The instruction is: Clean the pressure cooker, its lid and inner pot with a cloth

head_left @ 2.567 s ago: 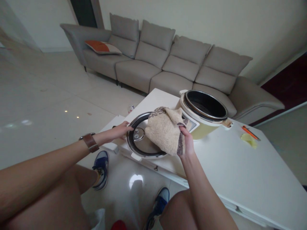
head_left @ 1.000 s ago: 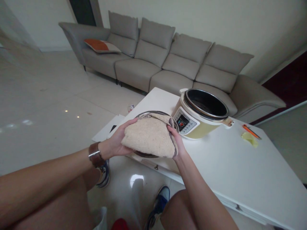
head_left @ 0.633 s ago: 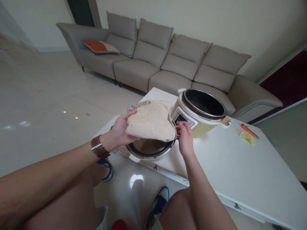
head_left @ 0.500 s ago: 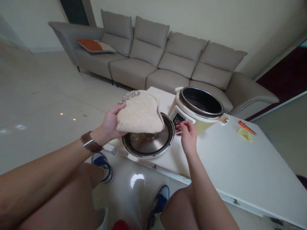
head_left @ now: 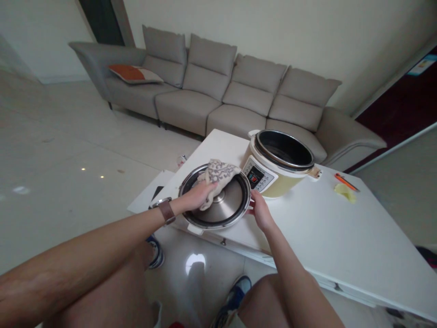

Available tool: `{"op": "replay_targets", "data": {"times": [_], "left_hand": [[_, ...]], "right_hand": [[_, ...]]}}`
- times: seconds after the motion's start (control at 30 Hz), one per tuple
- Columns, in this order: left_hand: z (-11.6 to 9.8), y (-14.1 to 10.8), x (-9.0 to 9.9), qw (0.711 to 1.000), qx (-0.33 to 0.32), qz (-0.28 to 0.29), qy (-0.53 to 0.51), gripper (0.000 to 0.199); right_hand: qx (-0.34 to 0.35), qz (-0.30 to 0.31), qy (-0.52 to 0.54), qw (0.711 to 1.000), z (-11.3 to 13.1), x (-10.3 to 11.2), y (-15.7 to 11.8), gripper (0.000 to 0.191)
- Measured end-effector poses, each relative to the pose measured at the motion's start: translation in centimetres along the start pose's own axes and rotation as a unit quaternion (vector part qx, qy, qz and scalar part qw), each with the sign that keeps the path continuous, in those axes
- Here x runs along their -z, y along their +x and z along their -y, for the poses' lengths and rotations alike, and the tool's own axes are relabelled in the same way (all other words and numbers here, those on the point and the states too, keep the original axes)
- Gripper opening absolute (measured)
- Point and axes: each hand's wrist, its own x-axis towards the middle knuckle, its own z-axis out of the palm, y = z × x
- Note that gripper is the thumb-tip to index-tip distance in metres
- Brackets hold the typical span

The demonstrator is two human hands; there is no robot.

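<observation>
The pressure cooker lid (head_left: 228, 205) lies with its metal inner side up at the near left of the white table. My left hand (head_left: 200, 195) is closed on a folded cream cloth (head_left: 221, 175) with a grey pattern, pressed against the inside of the lid. At the lid's right rim is my right hand (head_left: 260, 210), its fingers curled around the edge, partly hidden beneath it. Just behind stands the cooker (head_left: 269, 175), without its lid, its dark inner pot (head_left: 285, 148) showing and its control panel facing me.
An orange-handled knife (head_left: 346, 182) and a yellow-green scrap (head_left: 344, 192) lie on the right part of the white table (head_left: 327, 237). A grey sofa (head_left: 239, 118) with an orange and cream cushion (head_left: 134, 74) stands behind. My legs are against the table's near side.
My left hand has brought the cloth down onto the lid, and the cloth now shows its patterned side. My right hand has moved down from beside the cooker panel to the lid's rim.
</observation>
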Motion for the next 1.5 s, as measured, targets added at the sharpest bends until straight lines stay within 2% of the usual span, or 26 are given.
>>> {"op": "replay_targets", "data": {"times": [0.07,0.13,0.2,0.27,0.33,0.4,0.5,0.63,0.7,0.77,0.83,0.9,0.97,1.07,1.13,1.27,1.4,1.5], "left_hand": [[0.0,-0.5,-1.2,0.990,-0.101,0.066,0.071,0.051],[-0.2,-1.1,-2.1,0.973,-0.165,0.113,0.119,0.050],[-0.3,-1.5,-2.4,0.963,-0.182,0.144,0.135,0.049],[-0.3,-1.6,-2.2,0.970,-0.153,0.148,0.114,0.048],[-0.3,-1.3,-1.6,0.987,-0.096,0.112,0.060,0.049],[-0.2,-0.6,-0.6,0.998,-0.036,0.053,-0.019,0.053],[-0.3,0.5,1.3,0.985,0.035,-0.049,-0.163,0.060],[-0.6,1.5,3.9,0.958,-0.011,-0.153,-0.243,0.059],[-0.6,1.5,4.6,0.954,-0.043,-0.188,-0.227,0.060],[-0.6,1.3,4.9,0.964,-0.075,-0.198,-0.162,0.062],[-0.5,0.8,4.6,0.980,-0.103,-0.165,-0.045,0.062],[-0.3,0.1,3.8,0.985,-0.117,-0.091,0.085,0.060],[0.1,-0.4,2.7,0.979,-0.123,-0.004,0.162,0.059],[0.7,-0.9,0.6,0.959,-0.147,0.105,0.218,0.057],[0.9,-1.0,-0.7,0.947,-0.165,0.127,0.244,0.057],[0.5,-1.1,-2.0,0.949,-0.163,0.125,0.239,0.059],[-0.5,-1.6,-2.3,0.937,-0.176,0.194,0.230,0.054],[-0.8,-1.7,-2.0,0.939,-0.157,0.218,0.214,0.052]], "right_hand": [[-0.007,0.002,0.030,1.000,-0.3,-0.4,-0.1,0.032],[-0.008,0.001,0.055,0.998,-0.6,-0.6,-0.2,0.032],[-0.008,-0.005,0.064,0.998,-0.9,-0.8,-0.3,0.031],[-0.006,-0.009,0.057,0.998,-1.1,-0.8,-0.6,0.032],[-0.004,-0.010,0.048,0.999,-1.2,-0.8,-0.9,0.033],[-0.004,-0.003,0.045,0.999,-1.3,-0.7,-1.1,0.033],[-0.006,0.000,0.037,0.999,-1.4,-0.6,-1.1,0.035],[-0.010,-0.019,-0.025,0.999,-1.4,0.1,-0.9,0.040],[-0.002,-0.009,-0.050,0.999,-1.5,0.5,-0.8,0.042],[0.003,0.007,-0.059,0.998,-1.6,0.7,-0.9,0.045],[0.009,0.015,-0.069,0.997,-1.8,0.6,-0.9,0.049],[0.024,0.017,-0.081,0.996,-1.9,0.4,-0.8,0.051],[0.037,0.012,-0.089,0.995,-2.0,0.0,-0.6,0.053],[0.043,-0.017,-0.102,0.994,-1.9,-0.6,-0.1,0.055],[0.053,-0.038,-0.114,0.991,-1.9,-0.9,0.2,0.057],[0.081,-0.054,-0.136,0.986,-1.9,-1.1,0.5,0.057],[0.096,-0.043,-0.156,0.982,-2.0,-0.7,0.4,0.053],[0.110,-0.033,-0.171,0.979,-2.1,-0.4,0.3,0.052]]}}
